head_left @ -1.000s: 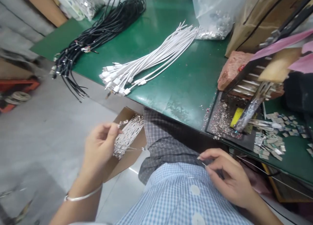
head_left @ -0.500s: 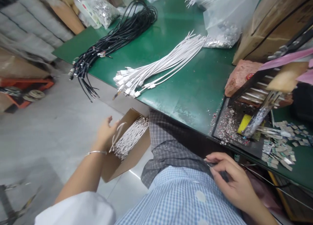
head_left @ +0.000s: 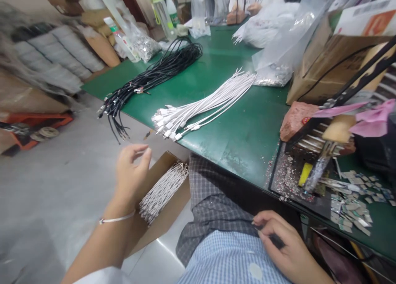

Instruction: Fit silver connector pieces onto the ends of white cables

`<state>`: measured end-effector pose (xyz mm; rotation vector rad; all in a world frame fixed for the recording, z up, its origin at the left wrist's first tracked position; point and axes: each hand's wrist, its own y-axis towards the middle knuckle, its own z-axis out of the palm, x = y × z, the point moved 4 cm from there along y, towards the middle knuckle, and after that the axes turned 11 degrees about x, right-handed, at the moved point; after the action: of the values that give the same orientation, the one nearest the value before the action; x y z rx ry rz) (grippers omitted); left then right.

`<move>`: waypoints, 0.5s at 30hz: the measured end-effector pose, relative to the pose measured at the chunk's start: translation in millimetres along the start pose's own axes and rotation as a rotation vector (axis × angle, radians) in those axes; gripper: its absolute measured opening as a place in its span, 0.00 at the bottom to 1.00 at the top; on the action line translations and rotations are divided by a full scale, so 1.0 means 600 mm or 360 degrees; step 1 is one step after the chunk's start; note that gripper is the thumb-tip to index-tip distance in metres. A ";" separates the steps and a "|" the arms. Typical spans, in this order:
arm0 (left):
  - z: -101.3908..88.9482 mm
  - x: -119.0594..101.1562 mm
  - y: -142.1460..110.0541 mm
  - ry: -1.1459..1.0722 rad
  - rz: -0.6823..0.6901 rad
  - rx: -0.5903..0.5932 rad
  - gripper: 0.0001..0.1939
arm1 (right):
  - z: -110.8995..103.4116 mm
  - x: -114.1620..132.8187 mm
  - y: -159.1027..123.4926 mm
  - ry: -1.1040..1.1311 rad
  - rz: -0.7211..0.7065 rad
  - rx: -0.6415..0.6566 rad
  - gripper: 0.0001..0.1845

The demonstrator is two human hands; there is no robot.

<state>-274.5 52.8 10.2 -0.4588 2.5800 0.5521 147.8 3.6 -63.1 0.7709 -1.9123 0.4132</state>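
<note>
Just let one go: white cables [head_left: 163, 191] lie in box [head_left: 168, 230], my left hand [head_left: 131, 174] empty, fingers parted. Right hand [head_left: 283, 238] near-pinched, can't tell if gripping. White bunch [head_left: 204, 104] on table [head_left: 235, 146].

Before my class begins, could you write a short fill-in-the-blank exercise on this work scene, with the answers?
The left hand is raised beside an open box made of ____.
A bracelet circles the person's ____ wrist.
The tabletop is coloured ____.
Left of the white cables on the tabletop lies a bundle of ____ cables.

Missing words: cardboard; left; green; black.
</note>
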 end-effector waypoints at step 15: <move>0.174 -0.282 0.164 0.0499 0.0512 0.1021 0.10 | 0.041 -0.080 -0.032 0.0041 -0.0146 -0.0224 0.10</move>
<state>-134.6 222.5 39.1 0.1013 2.9462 -0.2889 159.0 -8.7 -117.9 0.7537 -1.8526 0.2283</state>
